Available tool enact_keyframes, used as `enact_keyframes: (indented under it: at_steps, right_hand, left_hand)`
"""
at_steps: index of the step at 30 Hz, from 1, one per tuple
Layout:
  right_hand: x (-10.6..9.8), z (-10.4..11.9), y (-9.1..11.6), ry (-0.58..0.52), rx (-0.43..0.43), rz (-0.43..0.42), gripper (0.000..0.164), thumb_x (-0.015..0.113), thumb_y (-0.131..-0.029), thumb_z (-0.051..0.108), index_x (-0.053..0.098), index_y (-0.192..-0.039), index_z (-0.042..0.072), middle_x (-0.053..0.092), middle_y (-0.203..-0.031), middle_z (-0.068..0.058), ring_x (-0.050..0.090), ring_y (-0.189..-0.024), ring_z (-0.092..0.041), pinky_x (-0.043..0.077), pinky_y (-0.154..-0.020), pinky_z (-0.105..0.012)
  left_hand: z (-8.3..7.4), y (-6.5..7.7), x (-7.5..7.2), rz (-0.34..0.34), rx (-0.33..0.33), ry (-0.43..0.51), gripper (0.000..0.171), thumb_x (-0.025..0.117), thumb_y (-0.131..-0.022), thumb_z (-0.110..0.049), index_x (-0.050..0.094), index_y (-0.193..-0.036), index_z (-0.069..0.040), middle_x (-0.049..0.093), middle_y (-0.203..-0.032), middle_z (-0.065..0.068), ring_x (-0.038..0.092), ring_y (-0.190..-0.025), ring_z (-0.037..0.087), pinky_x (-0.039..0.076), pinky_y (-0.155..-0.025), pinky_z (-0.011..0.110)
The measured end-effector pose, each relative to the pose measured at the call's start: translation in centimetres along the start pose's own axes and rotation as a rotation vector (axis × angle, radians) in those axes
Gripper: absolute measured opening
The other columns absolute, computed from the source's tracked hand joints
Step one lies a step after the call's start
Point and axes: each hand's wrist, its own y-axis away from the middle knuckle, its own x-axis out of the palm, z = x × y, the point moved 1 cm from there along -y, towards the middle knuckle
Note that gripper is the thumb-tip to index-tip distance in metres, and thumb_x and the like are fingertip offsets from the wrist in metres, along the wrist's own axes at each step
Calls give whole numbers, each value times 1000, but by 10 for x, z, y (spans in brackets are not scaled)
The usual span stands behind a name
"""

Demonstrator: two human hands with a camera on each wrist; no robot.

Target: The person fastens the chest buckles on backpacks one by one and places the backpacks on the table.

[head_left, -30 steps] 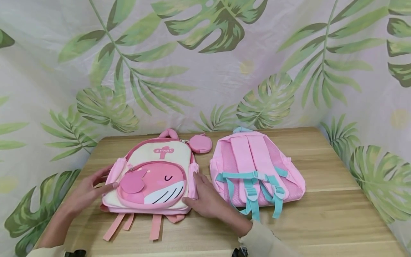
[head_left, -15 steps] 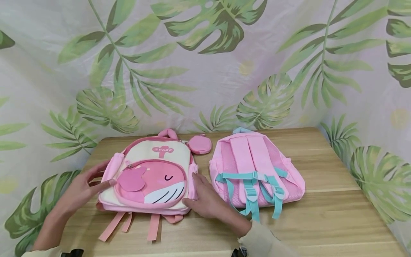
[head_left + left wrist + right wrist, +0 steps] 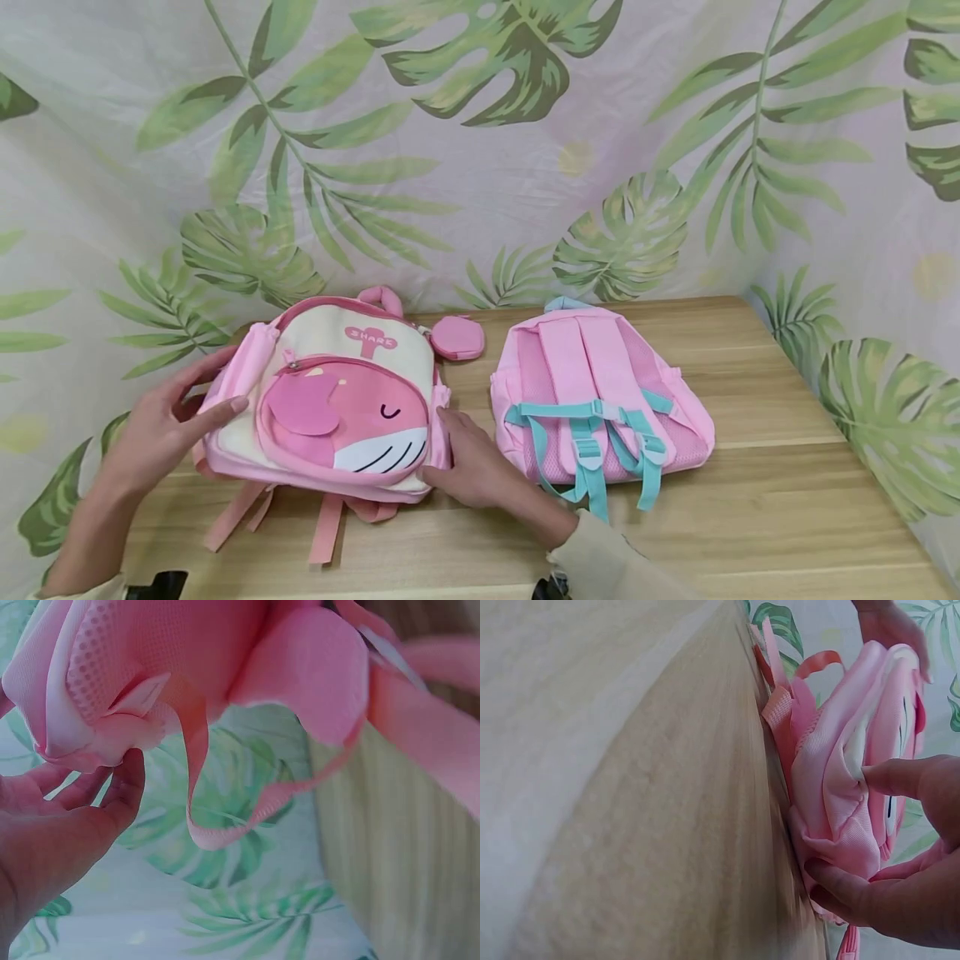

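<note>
A pink and cream backpack [image 3: 371,398] with a whale face on its front pocket lies face up at the left of the table, its left side tilted up. My left hand [image 3: 153,429] grips that raised side, thumb on the front edge and fingers behind it. In the left wrist view, fingertips [image 3: 133,769] curl under the pink side pocket, and the straps [image 3: 196,750] hang loose beneath. My right hand [image 3: 476,462] holds the opposite side pocket between thumb and fingers, as the right wrist view shows. A small round pink pouch [image 3: 457,337] dangles from the bag's upper right.
A second pink backpack [image 3: 611,350] lies strap side up just right of my right hand, with turquoise straps [image 3: 588,454] and white buckles. The wooden table [image 3: 780,500] extends to the right. A leaf-print cloth [image 3: 510,208] stands behind it and at both sides.
The whale backpack's left side has risen and moved left with my left hand; the bag now sits tilted. My right hand stays on its right side. The other backpack has not moved.
</note>
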Motion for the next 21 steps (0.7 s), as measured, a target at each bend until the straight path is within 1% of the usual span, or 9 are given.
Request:
enact_keyframes:
  at_steps: [5, 7, 10, 14, 17, 19, 21]
  right_hand:
    - [1, 1, -2, -14, -8, 4, 94, 81, -92, 32, 33, -166, 0, 45, -167, -17, 44, -154, -32, 39, -127, -49]
    - [2, 1, -3, -15, -9, 6, 94, 80, -92, 33, 33, -166, 1, 46, -166, -17, 45, -154, -31, 39, -127, -49]
    - [3, 1, -4, -20, -10, 8, 94, 81, -92, 33, 34, -166, 1, 47, -165, -16, 47, -152, -31, 40, -126, -48]
    - [4, 1, -5, -24, -19, 4, 93, 81, -91, 32, 35, -166, 2, 49, -163, -16, 49, -150, -29, 42, -125, -47]
    - [5, 1, -8, -30, -28, 1, 93, 81, -91, 31, 35, -166, 2, 51, -161, -16, 50, -148, -27, 44, -124, -46]
    - [6, 1, -9, -29, -27, 0, 93, 81, -90, 32, 35, -166, 2, 51, -161, -15, 50, -148, -27, 44, -124, -46]
    - [7, 1, -10, -28, -23, -3, 93, 82, -90, 32, 36, -165, 3, 52, -160, -15, 52, -147, -26, 45, -123, -46]
  left_hand:
    - [-12, -2, -5, -11, 6, -3, 68, 74, -99, -6, 48, -162, -16, 52, -136, -30, 62, -100, -12, 54, -72, 10]
    - [-16, -3, -7, -11, 17, -11, 68, 74, -99, -5, 49, -161, -16, 51, -136, -31, 63, -97, -11, 54, -70, 11]
    - [-23, -3, -8, -20, 9, -18, 67, 75, -98, -5, 52, -160, -18, 52, -135, -31, 63, -92, -7, 55, -67, 14]
    - [-33, -4, -10, -25, -13, -55, 67, 76, -99, -10, 52, -160, -20, 53, -130, -30, 63, -86, -2, 55, -63, 18]
    - [-39, -5, -10, -27, -3, -67, 68, 77, -98, -11, 51, -161, -20, 54, -128, -29, 61, -81, 2, 53, -60, 20]
    - [-43, -6, -10, -29, 15, -64, 68, 77, -98, -10, 51, -161, -19, 53, -134, -28, 59, -80, 4, 51, -59, 20]
    - [-46, -6, -9, -27, 27, -66, 69, 77, -97, -10, 51, -161, -20, 51, -143, -26, 59, -85, 1, 51, -61, 17]
